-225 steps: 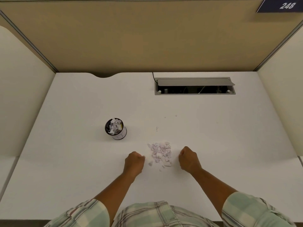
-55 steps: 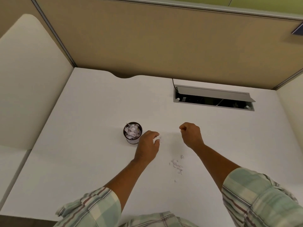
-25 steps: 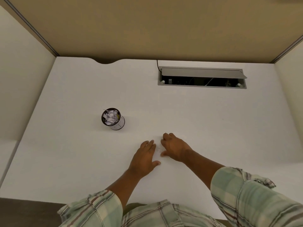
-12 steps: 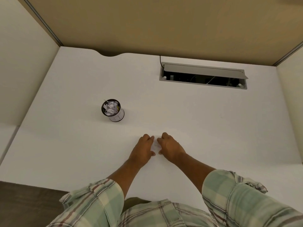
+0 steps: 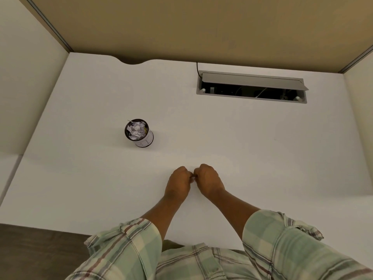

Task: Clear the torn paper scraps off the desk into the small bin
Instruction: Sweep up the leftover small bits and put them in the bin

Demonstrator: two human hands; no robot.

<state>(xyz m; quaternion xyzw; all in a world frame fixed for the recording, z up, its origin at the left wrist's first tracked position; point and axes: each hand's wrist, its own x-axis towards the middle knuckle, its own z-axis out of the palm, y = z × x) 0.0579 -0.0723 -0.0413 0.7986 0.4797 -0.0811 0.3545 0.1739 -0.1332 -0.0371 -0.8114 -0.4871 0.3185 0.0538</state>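
The small bin, a dark-rimmed cylinder with a white wall, stands upright on the white desk, left of centre, filled to the top with torn paper scraps. My left hand and my right hand rest on the desk near its front edge, to the right of and nearer than the bin. Both are curled into fists with the fingertips touching each other. Only a pale sliver shows between the fingers; the gathered scraps are hidden inside. No loose scraps show elsewhere on the desk.
An open grey cable hatch is set into the desk at the back right. Beige partition walls close off the back and both sides. The desk's front edge runs just above my plaid sleeves.
My hands went from lying flat and apart to drawn together and curled shut, fingertips meeting over the pale scraps that showed between them half a second ago. The bin has not moved.
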